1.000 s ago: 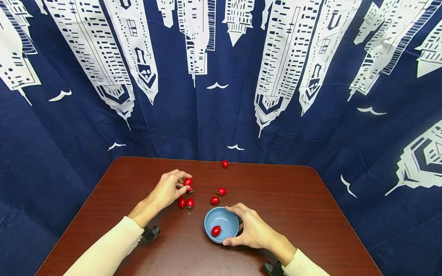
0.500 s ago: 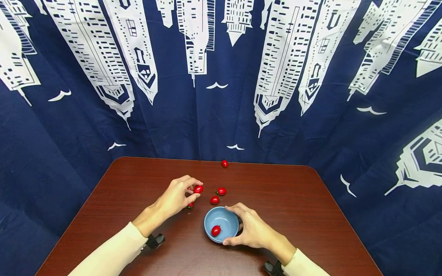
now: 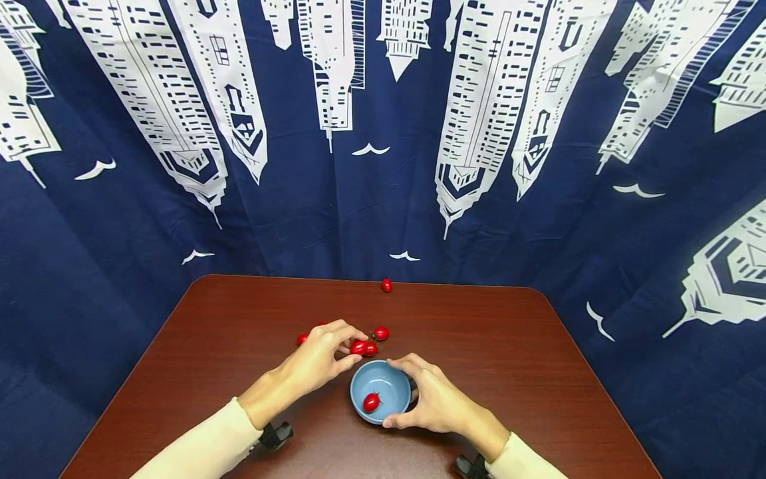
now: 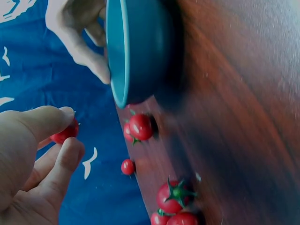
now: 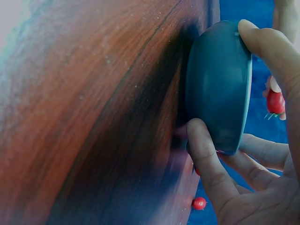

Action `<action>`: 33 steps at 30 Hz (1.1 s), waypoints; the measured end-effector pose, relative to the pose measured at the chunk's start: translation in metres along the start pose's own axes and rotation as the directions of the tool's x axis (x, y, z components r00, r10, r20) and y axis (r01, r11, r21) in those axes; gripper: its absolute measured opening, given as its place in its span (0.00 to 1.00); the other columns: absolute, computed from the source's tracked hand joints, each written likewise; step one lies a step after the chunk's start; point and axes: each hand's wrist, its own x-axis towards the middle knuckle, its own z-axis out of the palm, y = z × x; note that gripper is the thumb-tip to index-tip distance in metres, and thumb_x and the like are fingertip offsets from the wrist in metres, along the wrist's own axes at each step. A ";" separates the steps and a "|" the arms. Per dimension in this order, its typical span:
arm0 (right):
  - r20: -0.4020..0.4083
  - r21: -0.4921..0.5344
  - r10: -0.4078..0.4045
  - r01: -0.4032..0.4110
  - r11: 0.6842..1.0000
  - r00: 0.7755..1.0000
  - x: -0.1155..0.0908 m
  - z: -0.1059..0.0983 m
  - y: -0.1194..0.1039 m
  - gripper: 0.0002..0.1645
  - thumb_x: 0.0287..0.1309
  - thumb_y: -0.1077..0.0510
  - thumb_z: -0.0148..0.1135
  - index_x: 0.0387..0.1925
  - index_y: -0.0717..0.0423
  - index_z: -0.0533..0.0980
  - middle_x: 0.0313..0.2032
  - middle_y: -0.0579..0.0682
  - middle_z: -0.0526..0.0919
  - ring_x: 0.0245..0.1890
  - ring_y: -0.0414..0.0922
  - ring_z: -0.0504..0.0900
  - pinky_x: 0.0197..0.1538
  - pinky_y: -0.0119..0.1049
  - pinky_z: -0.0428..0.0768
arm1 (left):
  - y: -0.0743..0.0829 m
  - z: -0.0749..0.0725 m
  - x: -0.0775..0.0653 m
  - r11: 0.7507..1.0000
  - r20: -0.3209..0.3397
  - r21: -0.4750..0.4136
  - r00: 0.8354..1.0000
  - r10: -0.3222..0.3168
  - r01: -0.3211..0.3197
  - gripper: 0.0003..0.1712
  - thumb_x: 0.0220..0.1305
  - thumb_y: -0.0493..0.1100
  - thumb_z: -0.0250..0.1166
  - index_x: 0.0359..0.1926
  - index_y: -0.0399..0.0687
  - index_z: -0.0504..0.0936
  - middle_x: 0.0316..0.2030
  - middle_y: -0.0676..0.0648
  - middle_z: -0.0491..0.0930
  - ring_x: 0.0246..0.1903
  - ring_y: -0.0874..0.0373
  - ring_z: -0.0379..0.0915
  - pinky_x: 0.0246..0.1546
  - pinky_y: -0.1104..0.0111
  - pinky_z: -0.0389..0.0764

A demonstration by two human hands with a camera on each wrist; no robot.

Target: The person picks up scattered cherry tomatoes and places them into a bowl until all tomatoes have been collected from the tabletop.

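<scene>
Thumb and fingertips of my left hand [image 3: 323, 356] pinch a red cherry tomato [image 3: 358, 348], raised off the table just left of the bowl's far rim. The left wrist view shows that cherry tomato [image 4: 66, 132] between the fingers. My right hand [image 3: 441, 400] grips the small blue bowl [image 3: 393, 380] by its right side, thumb at the near rim and fingers round the far side. Inside the bowl lies one cherry tomato [image 3: 371, 402]. Just beyond the bowl sit two more, a front tomato [image 3: 372, 348] and a back tomato [image 3: 380, 333].
Behind the left hand, partly hidden, is a cluster of tomatoes [image 4: 173, 199]. A lone tomato [image 3: 386, 285] lies by the far edge of the brown wooden table [image 3: 509, 346]. A blue curtain [image 3: 359, 213] with white buildings hangs behind the table.
The left hand has lifted a cherry tomato from the cluster and carried it right, toward the bowl. The right hand and bowl stay in place; the head view has shifted slightly.
</scene>
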 end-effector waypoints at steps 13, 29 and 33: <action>0.002 -0.013 -0.001 0.001 1.000 1.000 0.001 0.000 -0.003 0.61 0.55 0.36 0.94 0.79 0.61 0.77 0.65 0.51 0.85 0.59 0.46 0.90 0.49 0.24 0.92 | 0.000 0.022 -0.007 0.992 0.032 -0.013 0.992 0.123 -0.123 0.21 0.68 0.33 0.84 0.59 0.42 0.90 0.51 0.47 0.91 0.41 0.60 0.94 0.46 0.73 0.94; 0.003 -0.012 0.006 -0.006 1.000 1.000 0.001 0.000 -0.002 0.61 0.55 0.35 0.94 0.79 0.61 0.77 0.64 0.50 0.85 0.58 0.44 0.90 0.49 0.25 0.93 | 0.021 0.024 -0.007 0.999 0.168 -0.018 0.985 -0.043 0.046 0.19 0.72 0.32 0.82 0.61 0.43 0.91 0.53 0.46 0.91 0.47 0.57 0.96 0.51 0.75 0.93; 0.002 -0.012 0.003 -0.003 1.000 1.000 0.001 0.000 -0.003 0.60 0.55 0.35 0.94 0.79 0.61 0.77 0.65 0.51 0.85 0.59 0.45 0.90 0.49 0.26 0.93 | 0.018 0.027 -0.008 0.999 0.166 -0.010 0.986 -0.034 0.036 0.19 0.71 0.32 0.82 0.60 0.41 0.91 0.52 0.45 0.91 0.46 0.56 0.96 0.50 0.74 0.94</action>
